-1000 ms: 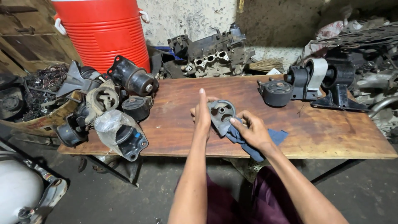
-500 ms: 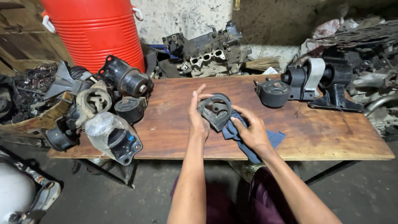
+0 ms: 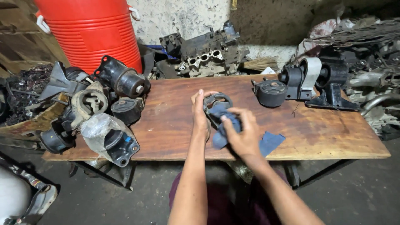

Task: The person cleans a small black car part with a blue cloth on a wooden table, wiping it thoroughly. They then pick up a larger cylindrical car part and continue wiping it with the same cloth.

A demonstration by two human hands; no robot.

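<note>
My left hand (image 3: 200,114) grips a dark round engine mount (image 3: 217,101) and holds it upright over the middle of a wooden table (image 3: 325,133). My right hand (image 3: 241,133) is closed on a blue cloth (image 3: 223,125) and presses it against the mount's front face. A loose corner of that blue cloth (image 3: 271,142) trails on the tabletop to the right of my wrist. The lower half of the mount is hidden behind the cloth and my fingers.
A pile of engine mounts (image 3: 100,104) crowds the table's left end, one wrapped in clear plastic (image 3: 109,137). More black mounts (image 3: 306,83) stand at the back right. A red ribbed cooler (image 3: 89,31) and an engine block (image 3: 204,52) sit behind the table.
My right hand has lifted the blue cloth from below the mount up onto its face. My left hand has turned the mount more upright. The view has shifted slightly right.
</note>
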